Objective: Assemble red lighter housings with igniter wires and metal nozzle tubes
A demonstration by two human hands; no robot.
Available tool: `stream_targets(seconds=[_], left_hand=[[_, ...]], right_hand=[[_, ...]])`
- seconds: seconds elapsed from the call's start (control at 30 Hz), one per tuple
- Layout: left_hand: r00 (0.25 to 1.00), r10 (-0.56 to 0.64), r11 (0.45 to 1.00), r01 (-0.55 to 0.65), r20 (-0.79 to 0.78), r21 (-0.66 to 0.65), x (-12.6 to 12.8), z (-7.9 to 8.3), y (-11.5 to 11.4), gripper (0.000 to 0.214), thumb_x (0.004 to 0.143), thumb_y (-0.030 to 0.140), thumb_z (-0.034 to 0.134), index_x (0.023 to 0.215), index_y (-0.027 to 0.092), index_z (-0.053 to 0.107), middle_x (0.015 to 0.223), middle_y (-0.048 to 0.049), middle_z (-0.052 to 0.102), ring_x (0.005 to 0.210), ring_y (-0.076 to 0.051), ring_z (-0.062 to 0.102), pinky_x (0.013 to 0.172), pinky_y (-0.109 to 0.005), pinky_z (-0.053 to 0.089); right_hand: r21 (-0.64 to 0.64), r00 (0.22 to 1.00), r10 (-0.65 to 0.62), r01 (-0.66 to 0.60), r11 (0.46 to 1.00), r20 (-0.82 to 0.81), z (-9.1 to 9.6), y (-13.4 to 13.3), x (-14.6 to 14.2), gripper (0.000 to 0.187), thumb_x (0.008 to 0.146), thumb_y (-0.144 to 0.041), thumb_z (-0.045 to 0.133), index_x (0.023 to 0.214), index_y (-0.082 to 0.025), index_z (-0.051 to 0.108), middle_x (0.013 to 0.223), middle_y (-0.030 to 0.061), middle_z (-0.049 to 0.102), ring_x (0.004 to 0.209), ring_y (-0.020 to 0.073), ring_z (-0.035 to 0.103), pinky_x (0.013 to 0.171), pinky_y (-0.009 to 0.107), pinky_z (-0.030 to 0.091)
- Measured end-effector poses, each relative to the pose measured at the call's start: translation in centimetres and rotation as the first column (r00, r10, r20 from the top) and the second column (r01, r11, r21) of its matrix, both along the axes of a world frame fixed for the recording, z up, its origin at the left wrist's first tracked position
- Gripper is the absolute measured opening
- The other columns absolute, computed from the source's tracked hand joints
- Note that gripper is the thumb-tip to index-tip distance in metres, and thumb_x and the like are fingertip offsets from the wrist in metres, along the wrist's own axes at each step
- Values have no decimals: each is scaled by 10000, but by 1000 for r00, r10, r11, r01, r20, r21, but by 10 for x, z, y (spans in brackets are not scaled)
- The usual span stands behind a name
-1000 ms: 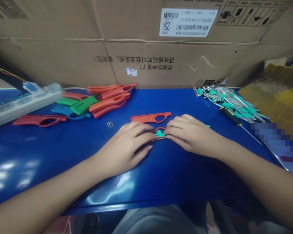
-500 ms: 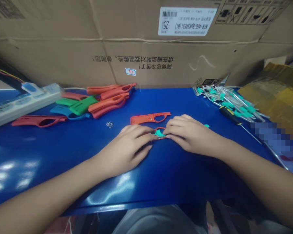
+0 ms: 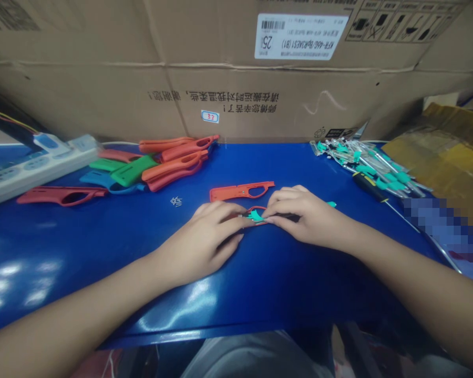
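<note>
My left hand (image 3: 207, 236) is closed on the left end of an orange-red lighter shell half (image 3: 257, 208), mostly hidden under the fingers. A green trigger piece (image 3: 255, 216) sits in the shell's loop, between both sets of fingertips. From the right, my right hand (image 3: 301, 215) pinches at this green piece with thumb and forefinger. Past that hand shows a small green tip (image 3: 331, 204); whether it joins the same part I cannot tell. Just behind the hands lies another orange shell half (image 3: 236, 191), its hollow side up.
Several coloured shell halves (image 3: 173, 167) and a white power strip (image 3: 35, 170) lie at left. Small screws (image 3: 176, 201) are near my left hand. At right are metal-and-green lighter inserts (image 3: 378, 165), a screwdriver (image 3: 368, 186) and a yellowish-brown wrapping (image 3: 437, 152). A cardboard box (image 3: 118, 100) stands behind.
My fingertips have shifted slightly around the green trigger piece, and the left forefinger now reaches a little further over it. Everything else stays in place.
</note>
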State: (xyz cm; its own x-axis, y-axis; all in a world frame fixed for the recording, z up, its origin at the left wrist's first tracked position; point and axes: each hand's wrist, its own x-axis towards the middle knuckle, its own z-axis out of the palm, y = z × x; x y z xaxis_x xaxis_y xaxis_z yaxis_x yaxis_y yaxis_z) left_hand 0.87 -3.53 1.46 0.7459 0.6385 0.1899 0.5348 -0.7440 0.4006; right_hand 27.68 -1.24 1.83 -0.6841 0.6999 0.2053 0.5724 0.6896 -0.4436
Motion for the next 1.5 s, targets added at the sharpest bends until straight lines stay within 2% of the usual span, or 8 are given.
stream_targets(seconds=[0.37, 0.53, 0.73, 1.0, 1.5], left_hand=[[1000, -4, 1000, 4, 3, -2, 1, 0, 0, 397, 1005, 186, 504, 1381, 274, 595, 1377, -97, 587, 1287, -259, 526, 1072, -465, 425], [1000, 8, 1000, -8, -1, -4, 2, -1, 0, 373, 992, 187, 525, 1347, 256, 619, 1356, -113, 599, 1272, -276, 536, 1053, -477, 448], [1000, 8, 1000, -8, 4, 9, 2, -2, 0, 377, 1010, 178, 493, 1360, 246, 616, 1358, -114, 596, 1274, -267, 534, 1067, -477, 443], [1000, -5, 1000, 4, 27, 21, 0, -6, 1, 379, 1032, 150, 450, 1358, 239, 621, 1361, -113, 596, 1260, -257, 543, 1058, -456, 452], [993, -66, 998, 67, 98, -11, 0, -8, 4, 400, 1027, 102, 465, 1370, 230, 628, 1335, -109, 601, 1236, -226, 546, 1073, -410, 469]], right_hand=[[-60, 992, -23, 15, 998, -125, -1, 2, -3, 96, 932, -199, 670, 918, -214, 764, 896, 24, 736, 847, 158, 673, 802, 310, 446], [-9, 998, -44, 44, 999, -52, -2, -1, -4, 99, 933, -201, 665, 908, -227, 757, 904, 18, 733, 883, 173, 669, 822, 345, 389], [20, 1000, 5, -5, 1000, 29, 10, 1, 6, 135, 968, -206, 612, 955, -231, 744, 1006, 40, 735, 984, 203, 644, 915, 386, 362], [-31, 998, 0, 1, 1000, 56, 10, 5, 9, 111, 962, -211, 628, 911, -224, 726, 1010, 27, 731, 969, 190, 657, 915, 382, 359], [-5, 991, 86, -86, 996, 100, 15, 3, 10, 124, 980, -235, 644, 890, -223, 728, 908, -2, 732, 932, 181, 647, 857, 351, 325]])
